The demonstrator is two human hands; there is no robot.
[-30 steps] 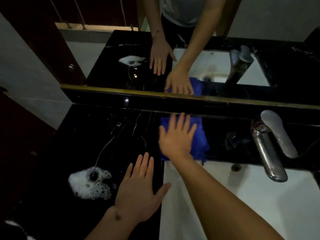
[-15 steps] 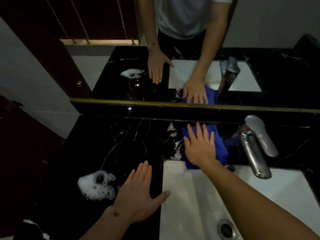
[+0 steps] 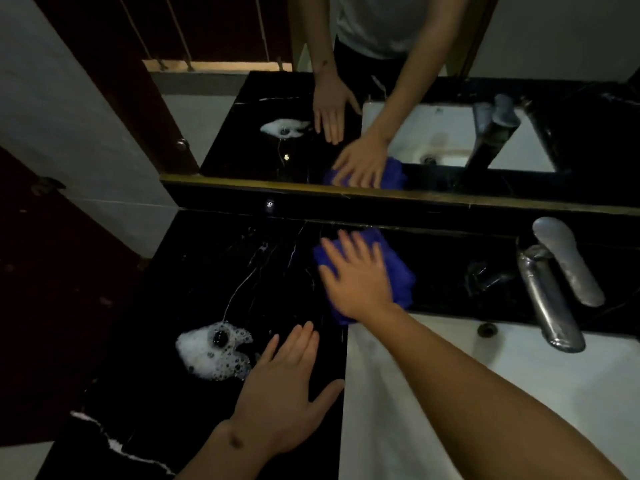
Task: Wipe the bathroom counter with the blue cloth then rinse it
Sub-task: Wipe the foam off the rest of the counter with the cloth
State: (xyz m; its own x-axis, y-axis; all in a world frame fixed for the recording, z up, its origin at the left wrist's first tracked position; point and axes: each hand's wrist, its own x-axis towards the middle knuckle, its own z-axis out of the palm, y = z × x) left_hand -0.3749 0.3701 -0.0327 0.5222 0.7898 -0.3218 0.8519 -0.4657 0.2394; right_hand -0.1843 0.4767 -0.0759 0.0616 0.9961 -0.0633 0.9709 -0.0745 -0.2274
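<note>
Big black counter (image 3: 214, 271) with a white sink (image 3: 485, 393) set in it on the right, tap (image 3: 550, 299) over the sink, ready for the rinse later. Right hand (image 3: 360, 278) spread flat and pressed down on the blue cloth (image 3: 401, 275) at the back of the counter by the sink corner, likely to rub hard. Left hand (image 3: 287, 386) open and flat at the front, holding nothing, probably for balance, just beside a small white foam patch (image 3: 211, 351) not yet wiped.
</note>
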